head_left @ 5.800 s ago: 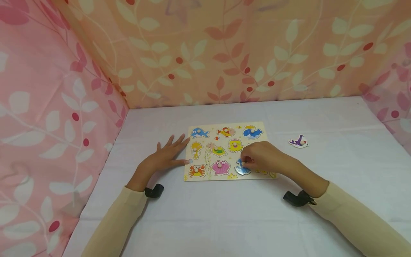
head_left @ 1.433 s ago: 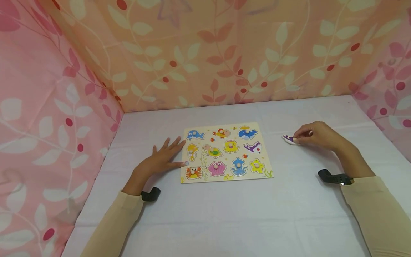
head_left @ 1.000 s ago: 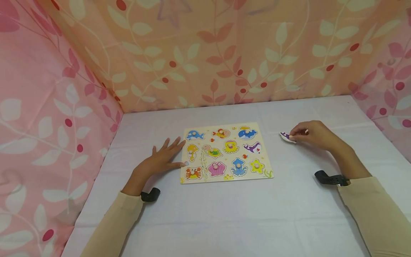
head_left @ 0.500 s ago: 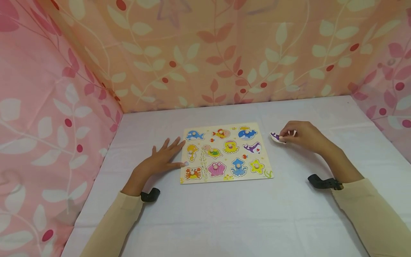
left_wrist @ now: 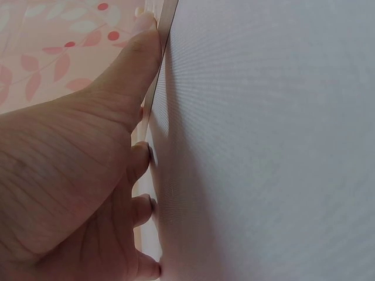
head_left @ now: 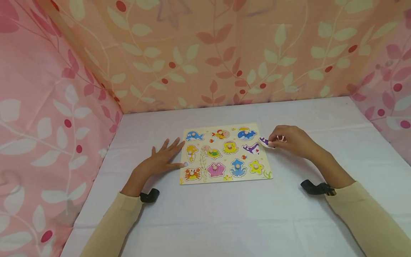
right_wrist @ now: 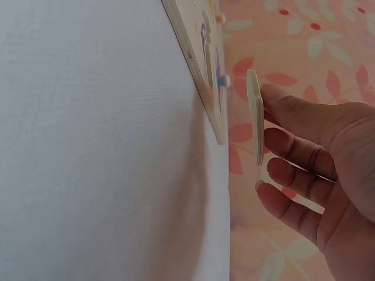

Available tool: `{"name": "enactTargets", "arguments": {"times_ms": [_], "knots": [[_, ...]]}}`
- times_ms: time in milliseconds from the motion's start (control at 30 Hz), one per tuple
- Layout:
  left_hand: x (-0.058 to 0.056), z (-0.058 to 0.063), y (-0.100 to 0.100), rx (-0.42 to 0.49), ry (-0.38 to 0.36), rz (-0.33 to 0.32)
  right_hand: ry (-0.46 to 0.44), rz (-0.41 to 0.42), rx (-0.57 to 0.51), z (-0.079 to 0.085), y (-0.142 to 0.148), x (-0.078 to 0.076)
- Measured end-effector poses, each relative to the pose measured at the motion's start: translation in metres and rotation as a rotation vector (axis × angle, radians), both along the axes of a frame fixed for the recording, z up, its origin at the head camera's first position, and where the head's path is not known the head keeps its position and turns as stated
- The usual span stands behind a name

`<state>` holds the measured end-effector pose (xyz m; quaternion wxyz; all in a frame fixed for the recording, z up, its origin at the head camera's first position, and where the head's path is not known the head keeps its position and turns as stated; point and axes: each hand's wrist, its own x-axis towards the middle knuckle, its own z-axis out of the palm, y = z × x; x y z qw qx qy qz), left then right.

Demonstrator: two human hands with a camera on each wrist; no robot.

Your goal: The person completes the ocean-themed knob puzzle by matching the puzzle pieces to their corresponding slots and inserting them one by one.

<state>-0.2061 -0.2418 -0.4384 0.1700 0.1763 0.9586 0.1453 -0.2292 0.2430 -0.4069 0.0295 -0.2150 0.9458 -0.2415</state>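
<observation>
My right hand (head_left: 293, 141) pinches a purple-and-white whale-shaped puzzle piece (head_left: 264, 142) at the right side of the wooden knob puzzle board (head_left: 267, 164). In the right wrist view the piece (right_wrist: 256, 120) is on edge, raised above the table, with thumb and fingertips on its knob side. Close by on the board is a matching purple whale picture (head_left: 251, 149) without a knob. My left hand (head_left: 158, 159) lies with fingers spread at the board's left edge, thumb tip on its rim. The left wrist view shows that thumb (left_wrist: 132, 64) along the board's edge (left_wrist: 166, 26).
Several knobbed sea-animal pieces sit in the board, among them a crab (head_left: 193, 174), a pink shell (head_left: 216, 169), a blue squid (head_left: 238, 167) and a yellow starfish (head_left: 256, 166). A white cloth (head_left: 205, 221) covers the table. Floral curtains (head_left: 192, 53) stand behind and beside it.
My right hand first left the blue squid piece in the board, then picked up the purple whale piece on the right and carried it left to the board's edge. My left hand stayed put.
</observation>
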Motion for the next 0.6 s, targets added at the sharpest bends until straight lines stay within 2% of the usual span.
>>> {"name": "enactTargets", "arguments": {"times_ms": [600], "knots": [[0.000, 0.001, 0.000, 0.000, -0.009, -0.002, 0.022, 0.053, 0.030, -0.009, -0.023, 0.008]]}}
